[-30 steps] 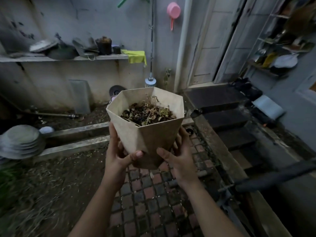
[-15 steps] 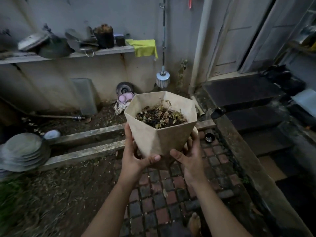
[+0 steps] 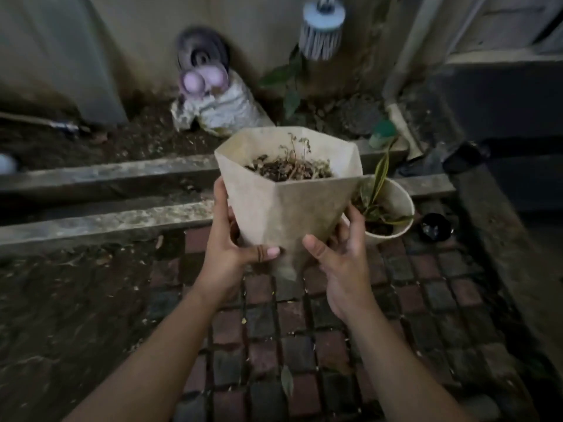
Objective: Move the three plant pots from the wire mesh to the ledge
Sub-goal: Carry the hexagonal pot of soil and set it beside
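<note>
A beige faceted plant pot (image 3: 292, 205) with dry soil and withered stems is held in the air over the brick paving. My left hand (image 3: 234, 239) grips its lower left side, thumb across the front. My right hand (image 3: 341, 257) cups its lower right side. Behind and to the right, a round white pot (image 3: 396, 202) with a striped green plant stands at the near concrete ledge (image 3: 106, 220), partly hidden by the held pot. No wire mesh is in sight.
A second concrete ledge (image 3: 115, 175) runs behind the first with a gap between. Beyond lie soil, a white sack (image 3: 219, 108), a hanging brush (image 3: 321, 28) and a drainpipe (image 3: 402, 71). A small black pot (image 3: 434, 226) sits right. Brick paving (image 3: 320, 345) lies below.
The view has tilted down and closer to the ledges. The beige pot has come lower and nearer to them, still in both hands. The white pot has come into view.
</note>
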`<action>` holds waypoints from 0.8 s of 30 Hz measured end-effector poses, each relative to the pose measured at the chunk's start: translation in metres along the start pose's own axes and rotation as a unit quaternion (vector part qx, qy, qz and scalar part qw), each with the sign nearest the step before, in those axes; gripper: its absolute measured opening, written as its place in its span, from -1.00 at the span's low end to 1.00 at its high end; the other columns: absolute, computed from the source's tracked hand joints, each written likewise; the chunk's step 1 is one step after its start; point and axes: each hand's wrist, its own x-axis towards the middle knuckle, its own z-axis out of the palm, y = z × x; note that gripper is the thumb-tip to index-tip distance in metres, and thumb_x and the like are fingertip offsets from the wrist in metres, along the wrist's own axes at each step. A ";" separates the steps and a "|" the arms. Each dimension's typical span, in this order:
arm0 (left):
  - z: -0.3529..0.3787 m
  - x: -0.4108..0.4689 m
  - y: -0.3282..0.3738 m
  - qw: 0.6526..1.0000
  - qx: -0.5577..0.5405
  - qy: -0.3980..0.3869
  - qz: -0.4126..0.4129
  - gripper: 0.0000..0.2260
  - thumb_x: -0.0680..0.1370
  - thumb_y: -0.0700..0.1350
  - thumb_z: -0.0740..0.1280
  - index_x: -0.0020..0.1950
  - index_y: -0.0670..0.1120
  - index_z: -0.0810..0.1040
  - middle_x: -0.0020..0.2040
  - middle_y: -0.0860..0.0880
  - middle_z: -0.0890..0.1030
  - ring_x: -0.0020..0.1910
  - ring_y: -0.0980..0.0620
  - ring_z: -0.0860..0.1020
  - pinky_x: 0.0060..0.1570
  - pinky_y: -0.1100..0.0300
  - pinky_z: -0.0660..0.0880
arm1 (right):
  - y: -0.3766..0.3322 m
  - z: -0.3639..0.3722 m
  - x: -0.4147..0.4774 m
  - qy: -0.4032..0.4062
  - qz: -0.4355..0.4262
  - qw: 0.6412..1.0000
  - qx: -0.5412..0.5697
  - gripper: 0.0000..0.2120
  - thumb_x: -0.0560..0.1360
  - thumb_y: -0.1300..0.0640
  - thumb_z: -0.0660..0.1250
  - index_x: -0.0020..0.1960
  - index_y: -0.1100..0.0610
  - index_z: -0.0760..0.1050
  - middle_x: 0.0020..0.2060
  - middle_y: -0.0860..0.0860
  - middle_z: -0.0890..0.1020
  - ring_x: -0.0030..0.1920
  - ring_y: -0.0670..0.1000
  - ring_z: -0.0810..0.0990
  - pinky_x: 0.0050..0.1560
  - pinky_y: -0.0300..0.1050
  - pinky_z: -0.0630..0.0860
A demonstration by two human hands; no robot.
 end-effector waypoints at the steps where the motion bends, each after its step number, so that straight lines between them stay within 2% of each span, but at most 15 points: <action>1: -0.004 0.011 -0.038 1.000 0.000 0.001 0.001 0.19 0.18 -0.20 0.64 0.66 0.17 0.06 0.51 0.05 0.47 0.50 -0.06 0.46 0.39 -0.29 0.49 | 0.033 -0.007 0.014 0.000 0.003 1.000 0.001 -0.08 0.28 0.11 0.63 0.54 -0.10 0.30 0.48 0.02 0.51 0.45 0.07 0.51 0.40 0.37 0.47; 5: -0.014 0.046 -0.176 0.999 0.022 -0.021 0.018 0.12 0.19 -0.20 0.62 0.60 0.18 0.07 0.33 0.27 0.58 0.41 0.09 0.53 0.33 -0.12 0.57 | 0.157 -0.038 0.052 0.019 -0.001 1.000 0.013 -0.14 0.26 0.14 0.62 0.45 -0.23 0.37 0.44 -0.02 0.53 0.44 0.06 0.52 0.38 0.40 0.47; 7: -0.016 0.056 -0.231 0.999 0.016 -0.023 0.016 0.09 0.19 -0.19 0.62 0.56 0.18 0.08 0.36 0.19 0.53 0.42 0.08 0.52 0.35 -0.14 0.56 | 0.209 -0.051 0.064 0.029 -0.002 0.999 0.024 -0.15 0.25 0.14 0.62 0.45 -0.23 0.37 0.44 -0.02 0.52 0.44 0.06 0.53 0.37 0.38 0.49; 10: -0.012 0.067 -0.300 0.999 0.020 -0.034 0.024 0.12 0.18 -0.10 0.64 0.59 0.05 0.05 0.42 0.13 0.40 0.43 0.15 0.48 0.38 -0.13 0.54 | 0.272 -0.077 0.079 0.047 0.000 0.998 0.030 -0.05 0.25 0.13 0.61 0.54 -0.09 0.28 0.46 0.04 0.50 0.44 0.09 0.52 0.38 0.39 0.48; 12: -0.004 0.076 -0.335 0.998 0.026 -0.036 0.036 0.16 0.16 -0.06 0.63 0.60 -0.09 0.01 0.41 0.16 0.37 0.39 0.22 0.47 0.40 -0.10 0.52 | 0.304 -0.092 0.091 0.057 -0.001 0.998 0.034 -0.03 0.23 0.13 0.61 0.56 -0.06 0.26 0.44 0.05 0.52 0.43 0.10 0.53 0.39 0.39 0.47; 15: 0.010 0.088 -0.367 0.998 0.014 -0.038 0.044 0.19 0.11 -0.06 0.64 0.59 -0.16 0.04 0.38 0.11 0.42 0.44 0.05 0.47 0.43 -0.24 0.47 | 0.335 -0.111 0.110 0.062 -0.002 0.997 0.041 -0.04 0.20 0.11 0.62 0.52 -0.09 0.30 0.41 0.05 0.55 0.41 0.12 0.55 0.38 0.36 0.49; 17: 0.018 0.092 -0.378 0.999 0.007 -0.035 0.038 0.26 -0.01 0.05 0.71 0.52 -0.17 0.10 0.37 0.08 0.42 0.45 -0.03 0.46 0.44 -0.26 0.45 | 0.344 -0.124 0.123 0.055 -0.009 0.998 0.031 -0.04 0.18 0.11 0.63 0.51 -0.08 0.32 0.41 0.07 0.55 0.41 0.15 0.54 0.33 0.26 0.56; 19: 0.020 0.099 -0.384 0.999 0.008 -0.027 0.030 0.26 -0.11 0.21 0.72 0.40 -0.12 0.13 0.33 0.12 0.41 0.37 0.13 0.50 0.42 -0.12 0.49 | 0.348 -0.133 0.138 0.032 -0.025 0.999 0.018 -0.06 0.16 0.11 0.64 0.47 -0.11 0.36 0.42 0.08 0.55 0.41 0.14 0.54 0.21 0.07 0.61; 20: 0.021 0.105 -0.388 0.999 0.015 -0.026 0.030 0.22 -0.12 0.15 0.74 0.36 -0.09 0.14 0.32 0.13 0.40 0.35 0.16 0.49 0.40 -0.05 0.51 | 0.350 -0.136 0.146 0.020 -0.031 0.999 0.012 -0.09 0.14 0.12 0.64 0.44 -0.14 0.39 0.41 0.07 0.55 0.40 0.11 0.55 0.17 0.00 0.61; 21: 0.021 0.111 -0.392 0.999 0.025 -0.026 0.035 0.15 -0.07 0.00 0.74 0.34 -0.09 0.13 0.31 0.13 0.39 0.37 0.12 0.48 0.37 0.03 0.53 | 0.352 -0.138 0.152 0.010 -0.033 0.999 0.007 -0.11 0.14 0.12 0.63 0.40 -0.18 0.41 0.40 0.05 0.56 0.38 0.09 0.56 0.14 -0.03 0.62; 23: 0.022 0.125 -0.397 0.997 0.044 -0.043 0.054 0.00 0.07 -0.20 0.66 0.33 -0.09 0.13 0.30 0.14 0.37 0.37 0.03 0.46 0.28 0.26 0.55 | 0.355 -0.140 0.160 0.005 -0.022 1.000 0.008 -0.17 0.15 0.18 0.60 0.34 -0.22 0.42 0.36 0.02 0.58 0.34 0.10 0.59 0.08 0.02 0.63; 24: 0.022 0.130 -0.396 0.995 0.053 -0.055 0.059 -0.03 0.09 -0.23 0.64 0.34 -0.08 0.13 0.29 0.14 0.36 0.34 0.07 0.45 0.22 0.37 0.53 | 0.356 -0.140 0.161 0.011 -0.014 1.000 0.011 -0.20 0.17 0.21 0.57 0.32 -0.21 0.41 0.32 0.00 0.60 0.32 0.12 0.59 0.05 0.08 0.62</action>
